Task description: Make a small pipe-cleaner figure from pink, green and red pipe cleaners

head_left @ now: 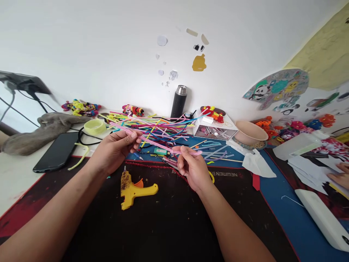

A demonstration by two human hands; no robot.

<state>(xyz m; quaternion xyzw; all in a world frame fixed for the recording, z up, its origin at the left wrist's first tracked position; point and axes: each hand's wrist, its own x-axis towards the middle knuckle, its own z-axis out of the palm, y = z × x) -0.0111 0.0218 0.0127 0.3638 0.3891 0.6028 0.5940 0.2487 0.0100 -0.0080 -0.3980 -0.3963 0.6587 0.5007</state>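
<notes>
A pink pipe cleaner (156, 146) stretches between my two hands above the black desk mat (174, 218). My left hand (116, 147) is closed, pinching it between thumb and fingers, and its far end sticks out up and to the left. Near the other end, my right hand (192, 165) also pinches it, with the short tip showing past the thumb. Beneath my hands lies a yellow glue gun (136, 189) on its side, its nozzle stained. Just behind is a heap of pipe cleaners (160, 127) in many colours.
A black thermos (178, 102) stands against the wall behind a white drawer box (215, 129). To the left lie a phone (56, 152) and a pale green tape roll (94, 126). At right are a bowl (251, 131), a crumpled tissue (257, 163) and another person's hand (340, 178).
</notes>
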